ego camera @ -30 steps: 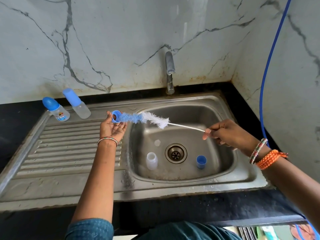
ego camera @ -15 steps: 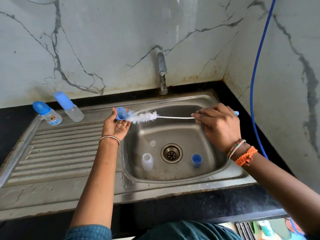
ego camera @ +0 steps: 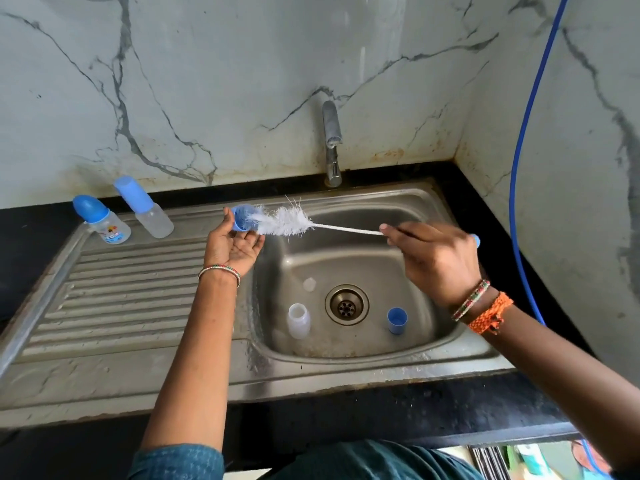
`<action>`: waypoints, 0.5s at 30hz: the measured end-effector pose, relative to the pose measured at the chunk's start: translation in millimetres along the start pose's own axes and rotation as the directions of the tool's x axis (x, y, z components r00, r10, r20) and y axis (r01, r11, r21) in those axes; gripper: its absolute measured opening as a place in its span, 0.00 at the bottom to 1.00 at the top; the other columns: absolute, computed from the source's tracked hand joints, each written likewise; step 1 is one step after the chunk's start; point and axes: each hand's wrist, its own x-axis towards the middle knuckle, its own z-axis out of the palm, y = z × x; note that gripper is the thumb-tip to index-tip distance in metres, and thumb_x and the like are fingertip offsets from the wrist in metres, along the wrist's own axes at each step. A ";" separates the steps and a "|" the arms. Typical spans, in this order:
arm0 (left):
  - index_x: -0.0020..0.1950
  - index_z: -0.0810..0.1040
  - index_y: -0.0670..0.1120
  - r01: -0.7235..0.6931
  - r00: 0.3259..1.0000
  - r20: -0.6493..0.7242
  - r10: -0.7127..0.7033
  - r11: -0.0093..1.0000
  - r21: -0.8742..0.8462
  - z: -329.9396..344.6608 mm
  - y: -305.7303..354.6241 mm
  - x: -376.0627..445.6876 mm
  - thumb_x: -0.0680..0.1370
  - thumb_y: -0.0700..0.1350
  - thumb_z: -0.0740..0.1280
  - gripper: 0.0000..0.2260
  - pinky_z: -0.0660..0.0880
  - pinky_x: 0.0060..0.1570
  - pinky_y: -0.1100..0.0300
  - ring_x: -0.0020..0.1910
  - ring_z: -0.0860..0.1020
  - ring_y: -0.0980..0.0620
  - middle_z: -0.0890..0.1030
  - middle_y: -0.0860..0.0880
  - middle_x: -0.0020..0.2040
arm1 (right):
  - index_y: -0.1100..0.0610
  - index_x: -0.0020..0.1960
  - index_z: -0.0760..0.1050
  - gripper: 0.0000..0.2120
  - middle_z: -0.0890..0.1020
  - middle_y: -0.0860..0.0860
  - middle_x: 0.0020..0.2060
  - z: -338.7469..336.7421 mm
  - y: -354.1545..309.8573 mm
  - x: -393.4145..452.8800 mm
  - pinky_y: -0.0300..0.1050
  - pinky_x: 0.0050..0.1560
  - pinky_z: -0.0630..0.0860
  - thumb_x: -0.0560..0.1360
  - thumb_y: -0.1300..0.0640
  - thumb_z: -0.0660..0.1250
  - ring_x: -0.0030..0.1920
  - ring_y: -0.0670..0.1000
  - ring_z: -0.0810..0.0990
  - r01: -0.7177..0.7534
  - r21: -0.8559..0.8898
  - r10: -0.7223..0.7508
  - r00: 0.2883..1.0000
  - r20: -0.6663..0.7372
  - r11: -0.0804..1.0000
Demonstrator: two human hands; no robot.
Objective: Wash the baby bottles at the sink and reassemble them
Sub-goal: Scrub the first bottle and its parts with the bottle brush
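Scrubbing is underway mid-frame: left hand (ego camera: 232,244) is pinching a small blue plastic bottle ring (ego camera: 241,218), right hand (ego camera: 437,258) is gripping the white bristle bottle brush (ego camera: 289,223); rinsing probably comes next.

Tip of bottle brush (ego camera: 287,223) buried inside blue ring (ego camera: 240,219), bristles there blurred. Brush handle mostly covered by right hand (ego camera: 436,261), only a blue end showing past it. Left hand (ego camera: 233,245) fingers largely hidden behind the ring. Label on small bottle (ego camera: 104,221) too small to read. Blue hose (ego camera: 526,133) cut off at the top edge. Sink (ego camera: 104,375) drainboard cropped at left. Lower right corner clutter blurred, unidentifiable.
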 end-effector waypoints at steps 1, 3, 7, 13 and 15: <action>0.49 0.77 0.46 -0.012 1.000 0.015 0.012 1.000 0.001 -0.1 1.2 -1.0 0.78 0.52 0.64 0.10 0.69 0.63 0.54 0.54 0.80 0.49 0.85 0.47 0.46 | 0.57 0.48 0.85 0.11 0.84 0.52 0.36 -0.4 -1.6 3.5 0.42 0.26 0.74 0.69 0.68 0.71 0.29 0.51 0.79 -0.197 0.163 0.170 0.971 0.168 0.967; 0.48 0.81 0.45 -0.045 0.998 0.033 0.044 0.999 0.022 -1.3 2.3 -3.3 0.79 0.50 0.63 0.11 0.74 0.57 0.53 0.50 0.81 0.49 0.85 0.46 0.46 | 0.58 0.46 0.83 0.08 0.81 0.53 0.30 -6.3 -4.0 15.2 0.36 0.21 0.67 0.76 0.63 0.65 0.21 0.46 0.71 -0.802 0.291 0.384 0.526 0.758 0.522; 0.45 0.82 0.44 -0.059 0.997 0.046 0.058 0.998 0.031 -3.8 4.0 -4.4 0.79 0.50 0.62 0.13 0.77 0.53 0.51 0.47 0.81 0.50 0.84 0.46 0.49 | 0.57 0.45 0.82 0.11 0.79 0.54 0.28 0.4 2.5 12.3 0.35 0.18 0.64 0.79 0.59 0.61 0.19 0.46 0.69 -0.874 0.239 0.279 0.377 0.883 0.424; 0.43 0.81 0.48 0.004 1.000 0.007 -0.004 0.999 0.050 -7.5 0.2 -0.4 0.78 0.52 0.63 0.11 0.66 0.63 0.52 0.58 0.77 0.46 0.83 0.47 0.47 | 0.53 0.48 0.85 0.11 0.84 0.49 0.36 3.3 -5.7 8.7 0.41 0.28 0.72 0.69 0.65 0.73 0.32 0.55 0.81 -0.041 -0.071 0.036 0.998 -0.060 0.997; 0.45 0.80 0.47 -0.002 1.000 0.002 0.001 0.999 0.044 -8.3 -1.9 -1.6 0.78 0.52 0.63 0.10 0.67 0.63 0.52 0.55 0.78 0.47 0.82 0.47 0.49 | 0.53 0.47 0.85 0.07 0.82 0.46 0.31 1.6 -7.3 14.7 0.38 0.27 0.70 0.73 0.62 0.71 0.28 0.50 0.78 -0.317 0.147 0.288 0.938 0.192 0.937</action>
